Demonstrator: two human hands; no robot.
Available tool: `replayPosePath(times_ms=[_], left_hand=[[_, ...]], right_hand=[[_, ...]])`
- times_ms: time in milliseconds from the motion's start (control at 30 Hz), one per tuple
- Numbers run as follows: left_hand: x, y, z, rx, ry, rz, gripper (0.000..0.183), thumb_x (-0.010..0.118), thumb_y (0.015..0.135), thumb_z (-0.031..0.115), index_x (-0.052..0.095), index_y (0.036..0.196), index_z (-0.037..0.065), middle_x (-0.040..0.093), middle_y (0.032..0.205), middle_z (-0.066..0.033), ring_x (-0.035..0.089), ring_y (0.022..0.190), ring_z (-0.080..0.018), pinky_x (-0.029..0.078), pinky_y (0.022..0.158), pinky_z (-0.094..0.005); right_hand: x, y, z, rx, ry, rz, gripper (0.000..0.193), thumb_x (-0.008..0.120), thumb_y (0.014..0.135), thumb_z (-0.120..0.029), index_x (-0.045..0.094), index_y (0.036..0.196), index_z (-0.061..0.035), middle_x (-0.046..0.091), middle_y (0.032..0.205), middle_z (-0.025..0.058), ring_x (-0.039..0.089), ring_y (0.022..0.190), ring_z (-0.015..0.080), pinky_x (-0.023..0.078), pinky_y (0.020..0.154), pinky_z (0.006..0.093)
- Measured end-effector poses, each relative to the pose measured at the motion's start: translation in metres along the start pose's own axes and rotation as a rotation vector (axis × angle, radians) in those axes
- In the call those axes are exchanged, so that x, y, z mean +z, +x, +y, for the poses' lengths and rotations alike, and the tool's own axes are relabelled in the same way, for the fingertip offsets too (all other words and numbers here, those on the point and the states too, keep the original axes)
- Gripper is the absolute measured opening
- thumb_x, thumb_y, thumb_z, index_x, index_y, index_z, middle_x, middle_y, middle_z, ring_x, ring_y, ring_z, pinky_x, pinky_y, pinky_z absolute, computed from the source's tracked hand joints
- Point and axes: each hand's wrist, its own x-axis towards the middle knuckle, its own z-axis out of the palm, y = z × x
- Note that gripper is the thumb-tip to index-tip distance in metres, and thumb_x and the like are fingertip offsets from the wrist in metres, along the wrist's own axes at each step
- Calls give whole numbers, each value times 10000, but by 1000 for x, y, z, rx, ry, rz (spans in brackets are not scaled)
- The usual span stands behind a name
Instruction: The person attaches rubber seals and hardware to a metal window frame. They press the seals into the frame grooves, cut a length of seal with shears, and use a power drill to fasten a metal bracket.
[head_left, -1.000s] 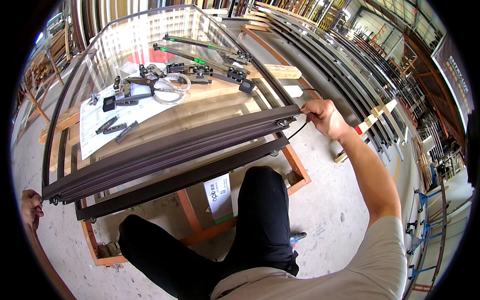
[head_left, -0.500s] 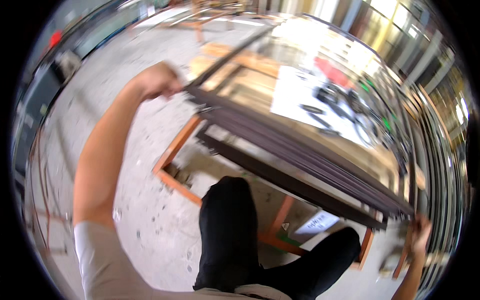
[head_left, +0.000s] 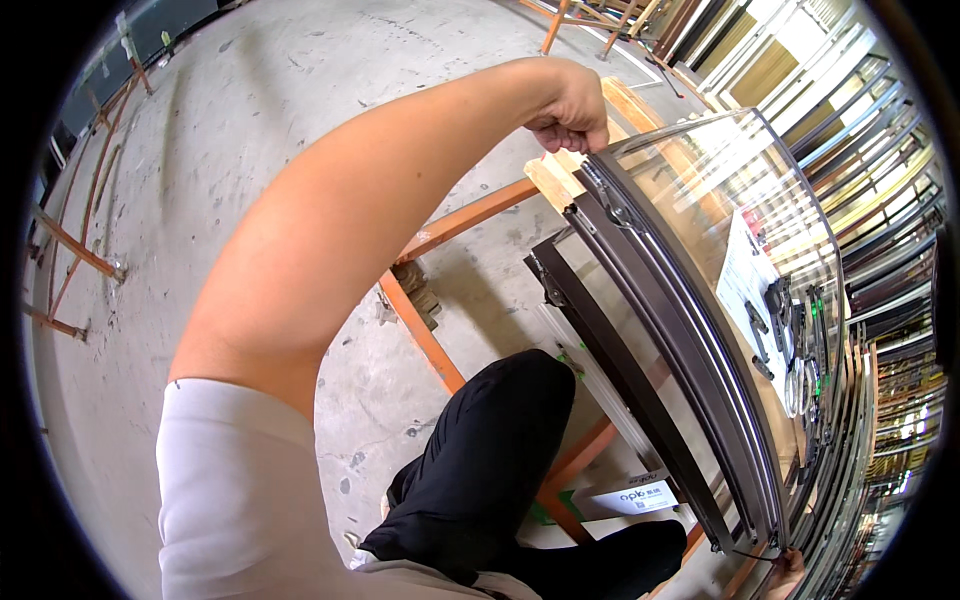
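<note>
A glazed window sash (head_left: 690,310) with dark brown metal edges lies across the right side, seen at a slant. My left hand (head_left: 568,105) reaches across to its far near-side corner, fingers curled closed on that corner. At the bottom right my right hand (head_left: 785,575) is cut by the picture's dark rim. Its fingers are closed by the sash's other end, beside a thin dark strip; what they hold is unclear. Below the sash runs a second dark brown frame bar (head_left: 630,390). Through the glass show a white sheet (head_left: 738,270) and several black hardware parts (head_left: 780,300).
An orange metal stand (head_left: 425,335) and wooden boards (head_left: 550,180) are under the sash. A white-labelled box (head_left: 625,500) sits low between the stand's legs, near my knees. Long profiles (head_left: 890,330) are racked at right. Orange metal rails (head_left: 75,245) stand at left.
My view has swung, so the sash now appears steeper and farther right. My left arm stretches farther across the picture, its hand still at the sash corner. The right hand appears lower.
</note>
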Motion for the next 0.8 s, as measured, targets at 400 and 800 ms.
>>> replayPosePath(times_ms=[400,800], left_hand=[[-3,3,-6,64,15,10,106,751,740,20,670,761,-45,613,681,-118,584,576,-192,503,514,-315],[-4,0,-11,29,-5,4,127,769,721,53,682,735,-38,627,694,-107,583,576,-179,506,506,-303]], right_hand=[[0,-18,68,69,17,-12,158,668,896,-14,692,1046,26,727,916,123,662,783,206,547,702,321],[12,4,-32,478,336,89,188,501,890,87,515,750,-37,453,743,-8,450,698,83,405,632,260]])
